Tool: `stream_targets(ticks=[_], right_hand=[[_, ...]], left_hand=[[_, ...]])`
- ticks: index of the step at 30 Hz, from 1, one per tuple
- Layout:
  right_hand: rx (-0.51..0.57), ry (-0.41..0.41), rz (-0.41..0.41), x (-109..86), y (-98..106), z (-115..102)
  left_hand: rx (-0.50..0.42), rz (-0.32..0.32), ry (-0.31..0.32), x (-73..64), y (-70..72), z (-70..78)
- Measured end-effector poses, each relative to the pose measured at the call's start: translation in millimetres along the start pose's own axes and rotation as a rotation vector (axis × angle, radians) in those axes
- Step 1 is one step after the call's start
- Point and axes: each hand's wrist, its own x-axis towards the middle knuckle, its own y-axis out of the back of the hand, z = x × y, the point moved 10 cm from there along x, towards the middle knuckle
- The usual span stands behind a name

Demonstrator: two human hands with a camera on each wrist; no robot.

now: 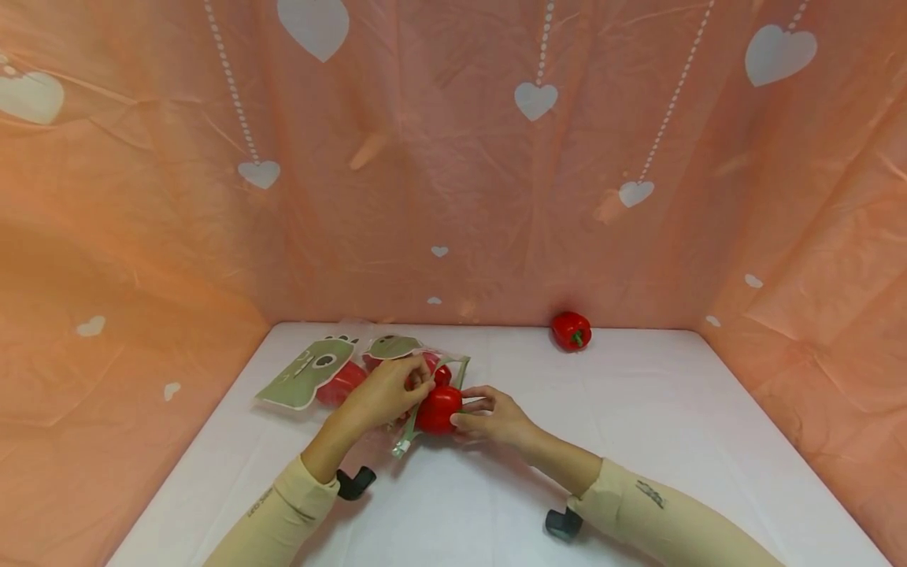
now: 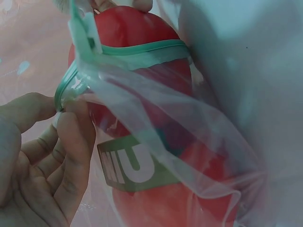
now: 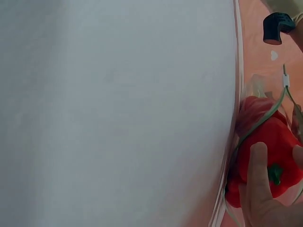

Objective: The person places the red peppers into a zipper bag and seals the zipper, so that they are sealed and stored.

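A clear zip bag (image 1: 305, 378) with green printed patches lies on the table, red bell peppers showing through its film. My left hand (image 1: 390, 390) pinches the green zip edge at the bag's mouth; in the left wrist view, thumb and fingertips meet on that strip (image 2: 59, 97). My right hand (image 1: 499, 417) holds a red bell pepper (image 1: 438, 411) at the opening, partly inside the green rim. Seen from the right wrist, fingers (image 3: 258, 165) lie on the pepper (image 3: 272, 135) around its green stem (image 3: 274, 173). A white slider (image 1: 401, 448) sits at the zip's near end.
Another red bell pepper (image 1: 571, 331) rests at the back right of the white table (image 1: 638, 409), close to the orange curtain (image 1: 453, 197) printed with hearts. Dark wrist-camera mounts (image 1: 564, 524) hang below both sleeves.
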Motion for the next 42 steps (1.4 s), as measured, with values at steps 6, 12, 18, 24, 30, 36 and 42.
stream_targets(ticks=[6,12,18,24,30,36,42], right_hand=[[-0.017,-0.035,0.018,1.5,-4,3],[-0.004,-0.043,0.011,0.4,-10,4],[0.006,-0.055,-0.001,-1.6,-13,6],[0.0,-0.044,0.02,-1.6,-11,8],[0.014,-0.013,0.032,0.7,-12,7],[0.023,-0.006,0.038,2.9,-15,7],[-0.002,0.0,0.044,5.5,-20,6]], left_hand=[[-0.005,0.004,-0.005,0.4,0.1,-0.1],[0.023,0.024,0.006,1.1,1.0,-0.7],[0.043,0.027,0.028,1.1,1.7,-0.3],[0.042,0.024,0.019,1.1,2.4,2.1],[0.05,0.024,0.01,0.9,2.9,3.9],[0.049,0.026,0.003,0.6,3.8,5.0],[0.059,0.03,-0.016,0.7,4.9,6.2]])
